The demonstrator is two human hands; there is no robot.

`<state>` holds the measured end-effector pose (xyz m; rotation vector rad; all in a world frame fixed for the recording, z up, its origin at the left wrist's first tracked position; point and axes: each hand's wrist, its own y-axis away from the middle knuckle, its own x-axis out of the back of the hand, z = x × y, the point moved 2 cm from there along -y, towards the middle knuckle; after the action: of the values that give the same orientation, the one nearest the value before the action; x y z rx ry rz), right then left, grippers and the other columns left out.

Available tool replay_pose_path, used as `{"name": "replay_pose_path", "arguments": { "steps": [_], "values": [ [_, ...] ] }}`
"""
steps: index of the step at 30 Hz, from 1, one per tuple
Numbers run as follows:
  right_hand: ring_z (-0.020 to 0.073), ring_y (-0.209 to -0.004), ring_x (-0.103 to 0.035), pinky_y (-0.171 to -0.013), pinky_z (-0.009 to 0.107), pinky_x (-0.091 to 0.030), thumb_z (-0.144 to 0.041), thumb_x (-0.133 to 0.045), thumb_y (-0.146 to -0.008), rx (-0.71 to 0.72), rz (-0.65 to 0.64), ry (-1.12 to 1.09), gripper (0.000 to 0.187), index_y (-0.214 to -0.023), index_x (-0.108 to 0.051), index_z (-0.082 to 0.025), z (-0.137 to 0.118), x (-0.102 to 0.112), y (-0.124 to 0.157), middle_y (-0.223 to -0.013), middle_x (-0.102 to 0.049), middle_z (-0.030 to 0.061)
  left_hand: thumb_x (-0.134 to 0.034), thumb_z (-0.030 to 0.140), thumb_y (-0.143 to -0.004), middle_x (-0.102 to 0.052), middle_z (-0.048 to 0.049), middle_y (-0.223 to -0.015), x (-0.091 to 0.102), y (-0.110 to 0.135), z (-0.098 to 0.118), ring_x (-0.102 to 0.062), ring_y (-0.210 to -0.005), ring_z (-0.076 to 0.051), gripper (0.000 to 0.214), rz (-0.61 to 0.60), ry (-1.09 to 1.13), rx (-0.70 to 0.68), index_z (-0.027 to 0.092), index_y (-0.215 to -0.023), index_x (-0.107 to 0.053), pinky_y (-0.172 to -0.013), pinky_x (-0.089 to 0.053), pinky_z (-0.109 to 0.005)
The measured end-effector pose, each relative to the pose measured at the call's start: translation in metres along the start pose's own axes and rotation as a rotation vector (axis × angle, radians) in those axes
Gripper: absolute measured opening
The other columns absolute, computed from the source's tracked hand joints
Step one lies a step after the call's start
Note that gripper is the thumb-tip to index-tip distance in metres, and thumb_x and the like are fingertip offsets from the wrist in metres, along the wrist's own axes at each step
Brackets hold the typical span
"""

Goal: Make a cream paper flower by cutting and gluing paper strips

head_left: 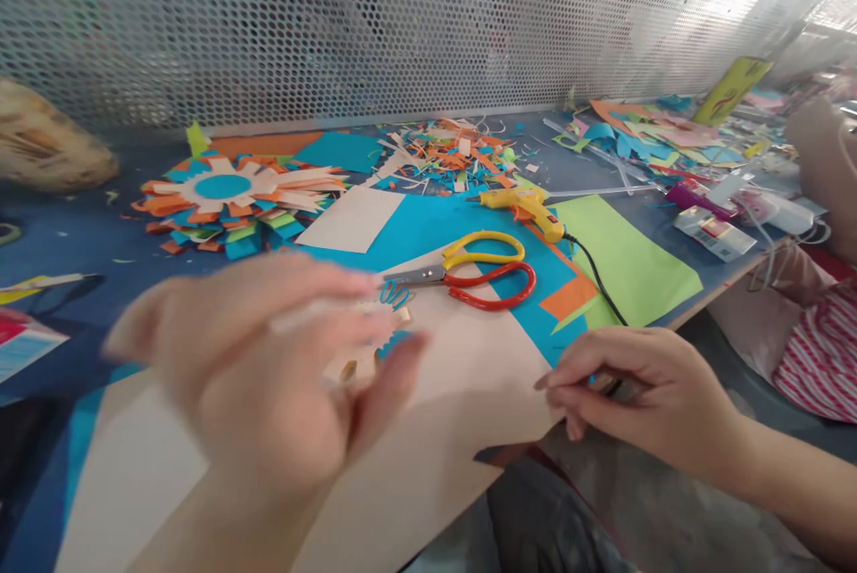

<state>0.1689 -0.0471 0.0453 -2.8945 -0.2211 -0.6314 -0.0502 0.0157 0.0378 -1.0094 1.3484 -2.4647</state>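
Observation:
My left hand [268,368] is raised over a large cream paper sheet [455,377], its fingers curled and smeared by motion. A pale strip shows between the fingers, but I cannot tell whether it is held. Partly hidden behind that hand is a small cut-paper piece [365,363] with blue loops. My right hand [629,386] is closed in a pinch by the sheet's right edge; anything in its fingertips is too small to make out. Scissors [482,269] with yellow and red handles lie on the sheet, blades toward my left hand. Beyond them rests a yellow glue gun [526,207].
A layered fringed paper flower [224,189] lies at the back left, beside a heap of paper shreds [455,153]. Green paper [629,252] lies under the black cord. A perforated metal panel [402,29] stands along the back. Another person's arm [823,171] is at right.

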Motion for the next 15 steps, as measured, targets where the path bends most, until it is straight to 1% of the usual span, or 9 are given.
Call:
{"name": "replay_pose_path", "arguments": {
  "steps": [1,2,3,4,6,8,10,12,15],
  "values": [
    [0.008,-0.045,-0.061,-0.045,0.013,-0.052,-0.011,-0.061,-0.073,0.003,0.031,0.006,0.006,-0.07,-0.064,-0.015,0.002,0.004,0.003,-0.058,-0.065,-0.0001,-0.064,0.029,-0.069,-0.06,-0.0034,-0.084,-0.006,-0.008,0.0,-0.056,-0.086,-0.025,0.016,-0.01,-0.056,-0.038,0.025,-0.077,-0.05,-0.086,-0.034,-0.049],
    [0.0084,-0.044,-0.061,-0.044,0.013,-0.052,-0.011,-0.061,-0.073,-0.008,0.052,-0.011,0.006,-0.07,-0.064,-0.015,0.004,0.009,0.007,-0.057,-0.065,-0.0002,-0.058,0.027,-0.075,-0.06,-0.0045,-0.085,-0.014,-0.014,-0.003,-0.056,-0.086,-0.023,0.013,-0.043,-0.095,-0.008,0.022,-0.083,-0.05,-0.081,-0.038,-0.045],
    [0.0092,-0.045,-0.062,-0.044,0.014,-0.053,-0.012,-0.062,-0.073,-0.024,0.07,-0.032,0.004,-0.071,-0.065,-0.015,0.007,0.013,0.011,-0.057,-0.065,0.0002,-0.055,0.026,-0.077,-0.06,-0.0043,-0.083,-0.019,-0.018,-0.007,-0.056,-0.081,-0.021,0.01,-0.027,-0.122,0.066,0.021,-0.085,-0.05,-0.077,-0.041,-0.041],
    [0.01,-0.045,-0.063,-0.044,0.014,-0.053,-0.013,-0.063,-0.073,-0.03,0.087,-0.061,0.004,-0.073,-0.065,-0.016,0.01,0.018,0.016,-0.057,-0.066,0.0006,-0.053,0.025,-0.079,-0.06,-0.0042,-0.084,-0.025,-0.02,-0.011,-0.056,-0.079,-0.019,0.01,-0.052,-0.123,0.126,0.019,-0.087,-0.05,-0.075,-0.041,-0.038],
    [0.0121,-0.046,-0.064,-0.043,0.016,-0.053,-0.015,-0.063,-0.074,-0.06,0.102,-0.09,0.006,-0.078,-0.066,-0.018,0.016,0.027,0.027,-0.057,-0.067,0.0011,-0.052,0.024,-0.08,-0.06,-0.004,-0.084,-0.033,-0.021,-0.017,-0.057,-0.076,-0.017,0.01,-0.096,-0.116,0.183,0.019,-0.088,-0.05,-0.072,-0.042,-0.034],
    [0.0125,-0.045,-0.063,-0.042,0.016,-0.053,-0.016,-0.062,-0.076,-0.095,0.094,-0.059,0.006,-0.079,-0.066,-0.019,0.02,0.034,0.035,-0.058,-0.067,0.001,-0.053,0.023,-0.079,-0.061,-0.0034,-0.084,-0.036,-0.018,-0.019,-0.058,-0.077,-0.018,0.01,-0.143,-0.127,0.156,0.019,-0.087,-0.05,-0.072,-0.04,-0.033],
    [0.0108,-0.043,-0.062,-0.04,0.016,-0.05,-0.017,-0.059,-0.079,-0.081,0.071,0.035,0.006,-0.077,-0.063,-0.02,0.021,0.036,0.039,-0.058,-0.066,-0.0001,-0.053,0.021,-0.079,-0.062,-0.0024,-0.082,-0.038,-0.015,-0.019,-0.059,-0.078,-0.019,0.007,-0.187,-0.161,0.082,0.02,-0.085,-0.052,-0.072,-0.038,-0.034],
    [0.0095,-0.045,-0.061,-0.043,0.016,-0.048,-0.017,-0.054,-0.082,0.028,0.044,0.217,0.01,-0.075,-0.06,-0.02,0.018,0.034,0.038,-0.058,-0.065,-0.0008,-0.052,0.019,-0.079,-0.063,-0.0017,-0.082,-0.041,-0.012,-0.019,-0.06,-0.082,-0.02,0.003,-0.235,-0.19,0.007,0.021,-0.082,-0.053,-0.073,-0.035,-0.035],
    [0.01,-0.054,-0.061,-0.049,0.018,-0.047,-0.021,-0.049,-0.087,0.279,-0.041,0.51,0.014,-0.076,-0.059,-0.018,0.013,0.021,0.029,-0.062,-0.064,0.0008,-0.05,0.021,-0.081,-0.064,-0.0012,-0.08,-0.045,-0.01,-0.023,-0.061,-0.082,-0.021,0.004,-0.277,-0.18,-0.05,0.022,-0.079,-0.053,-0.072,-0.034,-0.035]
  ]
}}
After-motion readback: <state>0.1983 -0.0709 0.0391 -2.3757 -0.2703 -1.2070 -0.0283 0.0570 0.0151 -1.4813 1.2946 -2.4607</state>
